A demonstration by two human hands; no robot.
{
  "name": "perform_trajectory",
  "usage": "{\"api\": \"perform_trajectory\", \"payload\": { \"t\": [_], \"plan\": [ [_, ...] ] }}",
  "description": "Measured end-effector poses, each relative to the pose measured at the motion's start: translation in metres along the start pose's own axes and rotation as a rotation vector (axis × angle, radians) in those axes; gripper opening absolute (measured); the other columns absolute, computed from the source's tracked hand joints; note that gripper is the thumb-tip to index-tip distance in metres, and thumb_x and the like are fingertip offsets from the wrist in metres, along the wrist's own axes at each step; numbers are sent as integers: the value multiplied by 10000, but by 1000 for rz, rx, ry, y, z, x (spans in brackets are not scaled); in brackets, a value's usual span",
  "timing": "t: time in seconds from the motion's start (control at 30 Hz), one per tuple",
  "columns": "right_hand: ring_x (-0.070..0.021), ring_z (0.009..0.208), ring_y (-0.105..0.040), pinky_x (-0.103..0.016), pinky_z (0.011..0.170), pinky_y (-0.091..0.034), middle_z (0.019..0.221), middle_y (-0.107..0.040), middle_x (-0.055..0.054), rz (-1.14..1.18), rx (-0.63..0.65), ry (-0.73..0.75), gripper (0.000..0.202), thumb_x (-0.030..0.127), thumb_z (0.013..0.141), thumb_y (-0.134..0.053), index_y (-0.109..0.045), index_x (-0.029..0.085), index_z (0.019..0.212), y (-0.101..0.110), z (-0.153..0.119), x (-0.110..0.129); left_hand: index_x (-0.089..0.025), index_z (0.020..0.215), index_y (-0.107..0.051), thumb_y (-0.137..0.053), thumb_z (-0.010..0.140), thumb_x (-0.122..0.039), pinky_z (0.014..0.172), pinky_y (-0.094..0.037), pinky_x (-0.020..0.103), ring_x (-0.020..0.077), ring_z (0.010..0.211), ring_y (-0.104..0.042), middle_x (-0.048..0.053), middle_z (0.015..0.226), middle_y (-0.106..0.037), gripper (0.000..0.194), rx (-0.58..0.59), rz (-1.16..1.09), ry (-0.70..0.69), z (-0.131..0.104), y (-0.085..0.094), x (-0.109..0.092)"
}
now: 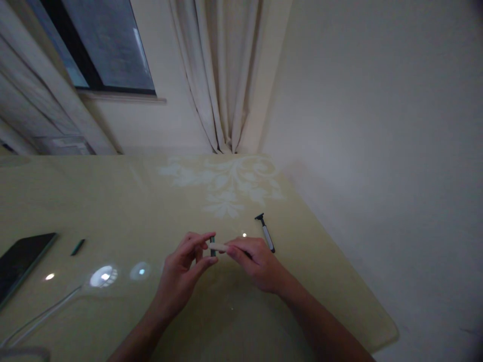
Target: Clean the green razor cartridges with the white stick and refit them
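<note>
Left hand (184, 266) pinches a small dark bar (213, 253) by its ends; right hand (254, 261) grips a pale stick (219, 247) across it. Work looks unfinished, a razor (267, 235) lying nearby.

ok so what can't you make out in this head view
All in the head view:
Pale stick: one end hidden by the fingers of the right hand.
Dark green strip in the left hand: middle covered by the stick; details too small.
Razor: head too small and dark to show any blades.
Dark tablet: cut off by the left edge.
</note>
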State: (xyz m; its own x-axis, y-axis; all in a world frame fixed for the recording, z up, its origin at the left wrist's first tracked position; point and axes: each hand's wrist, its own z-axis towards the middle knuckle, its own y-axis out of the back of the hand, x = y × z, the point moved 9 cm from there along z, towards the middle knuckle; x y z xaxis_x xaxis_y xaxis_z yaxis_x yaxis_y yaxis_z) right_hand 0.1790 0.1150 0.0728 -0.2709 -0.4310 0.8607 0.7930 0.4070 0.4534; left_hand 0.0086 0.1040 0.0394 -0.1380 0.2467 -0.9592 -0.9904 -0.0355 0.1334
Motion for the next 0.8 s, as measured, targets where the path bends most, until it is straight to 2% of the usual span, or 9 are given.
{"api": "perform_trajectory", "payload": {
  "t": [0.13,0.3,0.43,0.6,0.73,0.8],
  "plan": [
    [-142,704,-527,-272,692,-377,756,-580,5,23,50,24,395,391,1122,-518,-737,155,893,-6,0,2,-340,1240,-809,-808,889,-280,721,-495,252,144,788,-588,-2,924,-589,356,6,-16,-20,0,-1,0],
    [-150,719,-534,-271,688,-382,766,-613,-5,21,-30,-26,418,433,1122,-515,-764,159,928,3,1,-7,-322,1247,-809,-822,867,-269,707,-486,253,131,741,-570,-10,905,-584,383,-4,-6,1,1,1,-2],
    [-149,678,-494,-276,661,-367,718,-570,2,20,26,-17,486,480,1120,-498,-753,157,861,-3,1,-5,-300,1230,-818,-822,867,-292,700,-493,258,141,753,-586,-1,901,-602,363,-23,-9,5,4,5,-3],
    [-179,731,-541,-288,697,-403,779,-656,-36,14,-25,-71,534,554,1120,-452,-789,164,978,0,1,-9,-303,1232,-817,-839,855,-279,719,-496,265,141,752,-587,-3,900,-601,379,-13,7,-9,5,6,-5],
    [-157,664,-471,-276,643,-365,691,-570,-2,32,28,-49,565,572,1107,-475,-754,164,834,-7,0,-9,-316,1236,-813,-830,871,-284,707,-490,259,144,763,-594,-1,915,-609,367,12,0,-16,4,3,-4],
    [-150,652,-452,-272,630,-345,678,-542,9,39,17,-52,561,567,1107,-479,-756,162,836,-6,0,-9,-325,1240,-810,-831,870,-280,708,-485,259,142,761,-591,-5,909,-602,373,13,-5,-21,4,3,-5]
  ]
}}
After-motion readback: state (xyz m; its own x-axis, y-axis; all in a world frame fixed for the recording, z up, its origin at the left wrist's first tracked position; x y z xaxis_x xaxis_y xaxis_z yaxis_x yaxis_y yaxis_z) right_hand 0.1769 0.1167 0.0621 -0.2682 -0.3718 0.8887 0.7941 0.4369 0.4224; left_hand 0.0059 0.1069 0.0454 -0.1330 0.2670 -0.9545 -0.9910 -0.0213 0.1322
